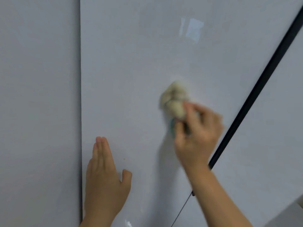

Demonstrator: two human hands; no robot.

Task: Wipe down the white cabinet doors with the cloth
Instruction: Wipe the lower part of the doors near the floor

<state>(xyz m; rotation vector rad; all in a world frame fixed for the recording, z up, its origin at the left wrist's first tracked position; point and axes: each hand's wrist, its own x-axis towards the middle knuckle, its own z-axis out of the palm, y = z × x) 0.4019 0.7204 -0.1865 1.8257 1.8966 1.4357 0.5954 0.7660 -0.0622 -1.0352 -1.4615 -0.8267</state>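
Glossy white cabinet door (131,63), bunched cream cloth (174,99)

The right hand (196,135) gripped a bunched, cream-coloured cloth (175,99) and pressed it against the glossy white cabinet door (131,63); both were blurred. The left hand (105,179) lay flat on the same door, fingers together, near its left edge. A black handle strip (255,92) ran diagonally along the door's right edge.

Head camera faces the white cabinet door (131,63) from close (view tilted).
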